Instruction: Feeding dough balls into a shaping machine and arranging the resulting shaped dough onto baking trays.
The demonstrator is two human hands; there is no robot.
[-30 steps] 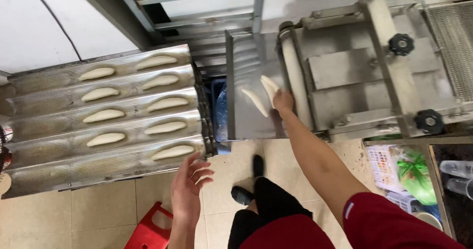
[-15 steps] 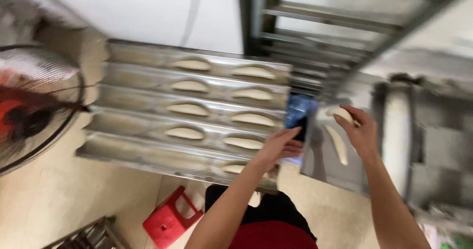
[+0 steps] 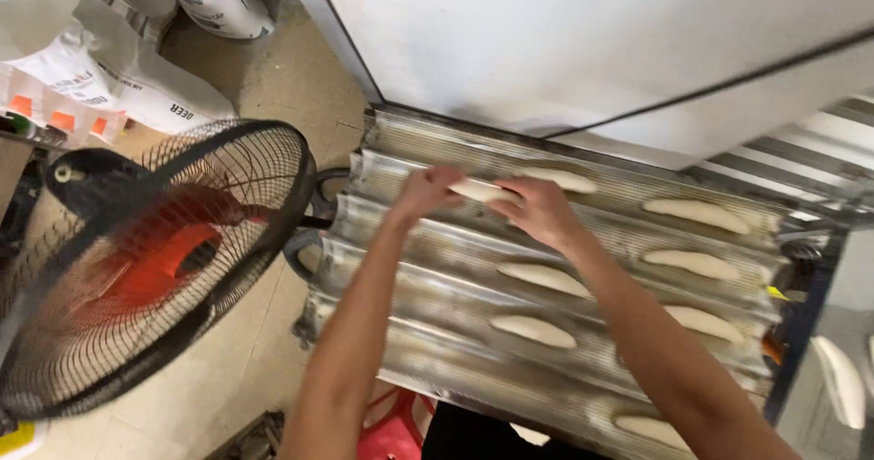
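My left hand (image 3: 423,193) and my right hand (image 3: 539,211) hold one long piece of white dough (image 3: 478,190) between them. They hold it just above the left part of a corrugated metal baking tray (image 3: 401,269). Several shaped dough pieces lie in the tray's channels, such as one (image 3: 544,278) below my right hand, one (image 3: 696,213) at the right and one (image 3: 564,180) just behind my hands. My forearms reach up from the bottom of the frame.
A black floor fan (image 3: 155,260) with red blades stands at the left on the tiled floor. White sacks (image 3: 109,69) lie at the top left. A white panel (image 3: 583,41) rises behind the tray. A red stool (image 3: 391,433) sits under it. Machine parts with dough (image 3: 839,378) are at the right.
The view has swung left from the machine to the tray. My hands have carried a dough piece from the machine to the tray's left part, both now gripping it.
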